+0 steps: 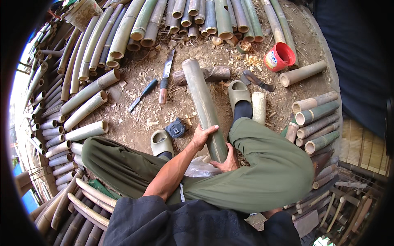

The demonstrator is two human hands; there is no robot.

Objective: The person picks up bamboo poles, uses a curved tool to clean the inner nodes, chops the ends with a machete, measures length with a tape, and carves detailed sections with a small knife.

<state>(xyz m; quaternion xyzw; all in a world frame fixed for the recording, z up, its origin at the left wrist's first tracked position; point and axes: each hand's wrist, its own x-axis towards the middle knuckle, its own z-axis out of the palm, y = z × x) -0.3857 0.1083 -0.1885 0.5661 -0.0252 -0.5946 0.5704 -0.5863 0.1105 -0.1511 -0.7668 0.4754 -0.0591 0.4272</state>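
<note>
The left hand (201, 137) and right hand (230, 161) clasp one smooth, cylindrical bamboo tube (202, 96); the red bucket's (271, 60) contents are unclear.

Fisheye Head View, Downward

Wide camera, head-worn, left of a pair; upright, unmirrored. Looks steeply down and forward from above the wearer's dark shirt (193, 223), which sits nearest the camera with the green trousers (271, 172). Mid-range, central: left hand (202, 136), right hand (230, 161). Beyond: earth floor (119, 123). Far: bamboo poles (224, 22). Straight edges bend toward left and right.
</note>
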